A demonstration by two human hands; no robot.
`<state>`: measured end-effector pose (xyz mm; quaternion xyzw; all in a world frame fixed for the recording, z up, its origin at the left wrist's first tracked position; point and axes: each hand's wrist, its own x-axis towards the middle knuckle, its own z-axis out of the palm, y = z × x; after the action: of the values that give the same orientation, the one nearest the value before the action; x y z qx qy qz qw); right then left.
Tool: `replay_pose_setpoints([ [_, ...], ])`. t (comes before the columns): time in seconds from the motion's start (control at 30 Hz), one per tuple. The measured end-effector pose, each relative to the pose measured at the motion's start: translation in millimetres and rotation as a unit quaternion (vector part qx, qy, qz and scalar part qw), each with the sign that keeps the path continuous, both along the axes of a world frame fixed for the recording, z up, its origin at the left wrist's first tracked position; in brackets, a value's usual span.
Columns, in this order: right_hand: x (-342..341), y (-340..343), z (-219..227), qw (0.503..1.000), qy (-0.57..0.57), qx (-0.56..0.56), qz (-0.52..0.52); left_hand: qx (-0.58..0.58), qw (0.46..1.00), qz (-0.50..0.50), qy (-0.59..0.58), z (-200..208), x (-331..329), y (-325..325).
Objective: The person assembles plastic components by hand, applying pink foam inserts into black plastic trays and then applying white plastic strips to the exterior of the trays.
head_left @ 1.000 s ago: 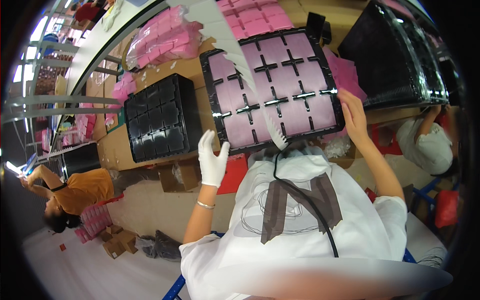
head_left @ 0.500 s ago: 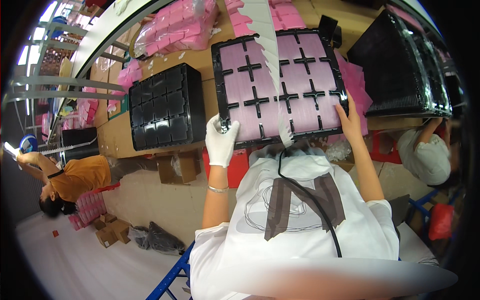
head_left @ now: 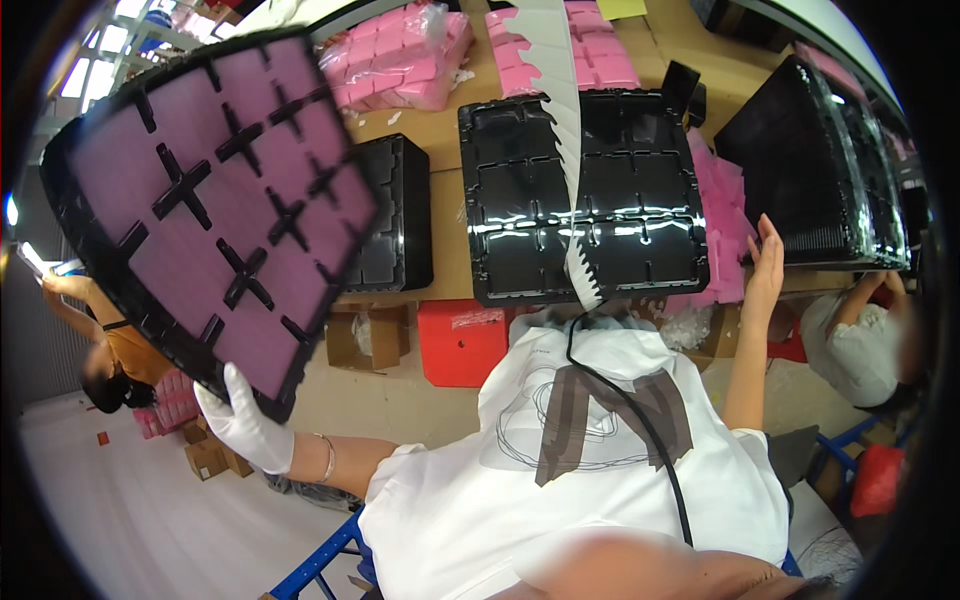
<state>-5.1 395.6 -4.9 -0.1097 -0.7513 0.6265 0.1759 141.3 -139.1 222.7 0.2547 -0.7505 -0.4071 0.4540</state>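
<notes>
My gloved left hand (head_left: pixel 245 425) grips the lower corner of a black plastic tray (head_left: pixel 182 187), which is raised and tilted at the left. Pink sheets (head_left: pixel 185 275) fill its compartments, with black crosses between them. In front of me on the table lies another black tray (head_left: pixel 640 180), shiny and without pink sheets; whether more trays are under it I cannot tell. My bare right hand (head_left: pixel 765 270) is raised with its fingers stretched out, holding nothing. It is between loose pink sheets (head_left: pixel 722 180) and a tall stack of black trays (head_left: pixel 800 180).
A black tray stack (head_left: pixel 405 215) is partly hidden behind the lifted tray. Bagged pink pieces (head_left: pixel 405 60) and more pink pieces (head_left: pixel 605 55) lie at the back. A red stool (head_left: pixel 460 345) and a cardboard box (head_left: pixel 370 340) are below the table. People are at both sides.
The tray with pink sheets has gone from the middle up to the left in my left hand, uncovering the shiny black tray. My right hand has let go of it and moved right.
</notes>
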Motion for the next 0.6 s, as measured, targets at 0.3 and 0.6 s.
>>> replay_pose_setpoints([
  [0.3,-2.9,-20.1,-20.0,0.999,-0.011,0.031,0.032,-0.492,0.780,0.076,-0.379,-170.8,-78.6,-22.9],
  [0.6,-1.7,-42.5,-24.9,0.998,-0.001,0.008,0.058,-0.386,0.786,-0.050,-0.481,-326.0,-113.8,-52.1],
])
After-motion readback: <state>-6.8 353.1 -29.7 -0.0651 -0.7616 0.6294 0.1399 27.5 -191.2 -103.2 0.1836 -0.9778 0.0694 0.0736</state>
